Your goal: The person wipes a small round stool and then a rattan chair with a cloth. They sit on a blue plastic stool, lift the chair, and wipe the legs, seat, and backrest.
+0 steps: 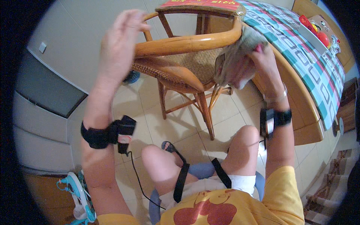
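A bamboo armchair (187, 44) with a woven seat stands in front of me. My right hand (264, 62) grips a bunched grey-green cloth (245, 41), which hangs against the right end of the chair's curved rail. Part of the cloth is hidden behind my fingers, and a small pink-red spot shows beside them. My left hand (122, 41) is raised at the left end of that rail, blurred by motion. Its fingers look loosely apart, with nothing seen in them. Whether it touches the chair I cannot tell.
A bed with a blue checked sheet (296, 48) stands at the right, its wooden side (300, 112) close to my right arm. On it lies a white tray (315, 37) with red items. A red printed sheet (202, 4) covers the chair's far top. A white-and-turquoise object (78, 195) is at lower left.
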Available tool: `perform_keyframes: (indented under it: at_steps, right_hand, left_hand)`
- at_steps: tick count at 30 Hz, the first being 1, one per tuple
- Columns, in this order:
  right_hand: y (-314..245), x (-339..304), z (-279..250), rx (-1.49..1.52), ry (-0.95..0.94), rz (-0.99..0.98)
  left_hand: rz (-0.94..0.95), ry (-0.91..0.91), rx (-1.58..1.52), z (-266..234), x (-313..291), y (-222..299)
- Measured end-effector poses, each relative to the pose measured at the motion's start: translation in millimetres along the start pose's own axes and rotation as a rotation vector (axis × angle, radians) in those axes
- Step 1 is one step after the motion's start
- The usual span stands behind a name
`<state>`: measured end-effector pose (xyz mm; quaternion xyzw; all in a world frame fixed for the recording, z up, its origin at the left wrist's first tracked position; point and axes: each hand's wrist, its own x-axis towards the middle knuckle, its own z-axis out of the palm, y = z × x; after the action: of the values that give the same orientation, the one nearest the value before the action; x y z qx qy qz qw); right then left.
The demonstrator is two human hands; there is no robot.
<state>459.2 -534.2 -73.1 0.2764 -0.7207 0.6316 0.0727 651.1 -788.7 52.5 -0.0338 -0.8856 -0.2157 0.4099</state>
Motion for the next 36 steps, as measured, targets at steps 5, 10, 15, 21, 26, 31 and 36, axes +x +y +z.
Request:
perform_keyframes:
  at_steps: [5, 10, 15, 21, 26, 31, 36]
  right_hand:
    - [-39.5, -85.6, 37.5, 0.274, -0.171, -0.122]
    - [-86.4, -93.0, 105.0, -0.215, -0.060, -0.526]
    - [-97.2, -96.5, 120.1, -0.455, -0.024, -0.529]
    - [3.8, -118.2, 122.5, -0.342, -0.062, -0.398]
    - [69.1, -132.7, 134.0, -0.257, -0.109, -0.177]
    - [11.8, -121.2, 118.9, -0.132, -0.135, -0.218]
    - [-82.1, -97.1, 101.6, -0.332, -0.094, -0.539]
  left_hand:
    - [-0.144, 0.026, -0.030, -19.5, 7.8, -53.7]
    - [-0.148, 0.052, 0.031, -18.0, 0.7, -61.4]
    - [-0.182, 0.076, 0.039, -14.7, 1.0, -58.2]
    - [-0.145, 0.127, 0.026, -10.9, -0.7, -55.3]
    - [-0.099, 0.147, 0.074, -10.0, 2.4, -53.4]
    - [-0.149, 0.128, 0.077, -11.0, -0.5, -51.2]
    - [-0.152, 0.161, 0.078, -9.6, -1.4, -50.6]
